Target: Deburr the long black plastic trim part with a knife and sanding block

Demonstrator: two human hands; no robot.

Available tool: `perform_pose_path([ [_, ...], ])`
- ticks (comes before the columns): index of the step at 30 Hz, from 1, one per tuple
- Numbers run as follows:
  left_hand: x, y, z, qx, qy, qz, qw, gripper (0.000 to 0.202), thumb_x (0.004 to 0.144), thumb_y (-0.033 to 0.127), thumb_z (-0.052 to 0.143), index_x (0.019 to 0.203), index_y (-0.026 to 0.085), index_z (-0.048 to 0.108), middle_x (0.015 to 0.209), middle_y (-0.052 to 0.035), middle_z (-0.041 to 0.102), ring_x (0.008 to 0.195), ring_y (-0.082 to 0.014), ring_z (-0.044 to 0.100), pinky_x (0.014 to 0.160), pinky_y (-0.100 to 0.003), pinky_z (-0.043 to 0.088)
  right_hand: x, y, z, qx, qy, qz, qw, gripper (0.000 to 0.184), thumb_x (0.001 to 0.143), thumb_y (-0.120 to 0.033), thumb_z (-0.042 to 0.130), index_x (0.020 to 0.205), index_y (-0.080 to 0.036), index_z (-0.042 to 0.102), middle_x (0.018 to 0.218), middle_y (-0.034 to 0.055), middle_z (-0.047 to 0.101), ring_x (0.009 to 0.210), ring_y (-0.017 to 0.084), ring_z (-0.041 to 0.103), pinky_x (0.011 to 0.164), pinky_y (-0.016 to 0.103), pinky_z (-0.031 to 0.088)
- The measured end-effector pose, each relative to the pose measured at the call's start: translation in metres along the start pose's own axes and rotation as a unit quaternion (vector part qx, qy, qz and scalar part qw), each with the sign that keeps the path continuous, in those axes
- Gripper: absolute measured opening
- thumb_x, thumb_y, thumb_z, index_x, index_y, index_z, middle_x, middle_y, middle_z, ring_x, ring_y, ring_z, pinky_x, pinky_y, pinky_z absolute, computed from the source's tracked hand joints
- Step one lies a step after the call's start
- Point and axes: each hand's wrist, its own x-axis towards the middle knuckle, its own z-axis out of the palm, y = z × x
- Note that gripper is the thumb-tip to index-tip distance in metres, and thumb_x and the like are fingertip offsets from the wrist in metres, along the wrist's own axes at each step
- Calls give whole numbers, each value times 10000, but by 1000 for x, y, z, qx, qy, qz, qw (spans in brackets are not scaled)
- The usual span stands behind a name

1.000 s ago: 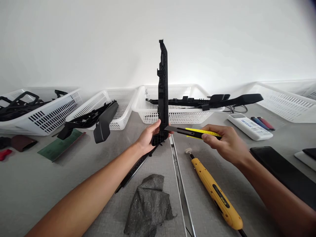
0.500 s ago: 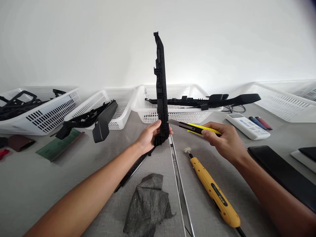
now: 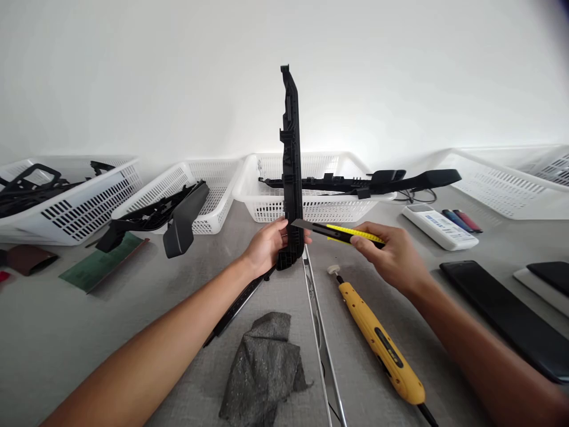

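The left hand (image 3: 264, 246) grips a long black part (image 3: 292, 178) near its lower end, thumb at one edge and fingertips showing past the other. The right hand (image 3: 389, 252) is closed around a utility knife (image 3: 322, 229). Half a second ago the blade tip stood at the part's right edge; now it overlaps the face, though whether it touches cannot be told. The part's top has also dropped slightly.

The part stands upright above the bench (image 3: 195, 379), narrow and matt, its face ribbed and notched, with small tabs along the left side. The knife pairs a flat grey metal blade with a black and ridged yellow body.

Below lie a crumpled, speckled dark grey cloth (image 3: 262, 367) and a rounded yellow rotary tool (image 3: 380, 344) with a pale tip. Behind, a white lattice-walled plastic basket (image 3: 324, 207) carries another black piece (image 3: 391, 182) extending over its right side. Farther left, a flat green sheet (image 3: 104, 264) rests on the bench.
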Motion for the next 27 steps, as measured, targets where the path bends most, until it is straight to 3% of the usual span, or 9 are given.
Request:
perform_pose_path([
  [3,-1,2,1,-1,-5,9,1000,294,891,383,665,1000,124,750,954,-131,814,848,-246,765,734,-310,551,-1,0,0,7,34,17,999,320,887,-492,600,800,-207,719,561,-9,512,542,169,464,514,305,343],
  [9,-1,4,3,19,-22,35,999,344,838,404,569,817,100,730,879,-169,784,775,-246,725,778,-340,560,-1,1,2,10,3,14,1000,349,890,-511,590,808,-202,729,566,-17,497,537,160,452,522,300,330],
  [15,-3,3,6,24,-8,19,999,311,856,396,645,998,132,728,802,-71,744,670,-179,667,683,-281,519,-2,1,1,0,49,1,999,286,870,-469,623,806,-210,726,613,2,584,562,171,483,533,304,339],
  [19,-4,4,7,33,-5,15,999,309,846,397,637,948,121,728,803,-95,751,685,-192,676,690,-287,517,-3,1,1,-2,16,-12,1000,282,875,-465,621,822,-212,734,642,4,605,591,178,510,553,302,361],
  [24,-5,5,7,24,-17,16,999,342,844,379,614,1023,118,743,807,-94,757,677,-197,672,684,-292,510,-4,0,1,8,54,0,998,272,879,-460,610,812,-217,713,642,7,599,596,181,505,551,303,358],
  [27,-4,5,6,28,-10,16,999,366,835,412,591,977,111,745,788,-112,758,657,-210,675,659,-297,507,-4,-1,3,10,13,-16,1000,271,872,-456,614,816,-214,724,640,2,595,598,180,514,566,305,363],
])
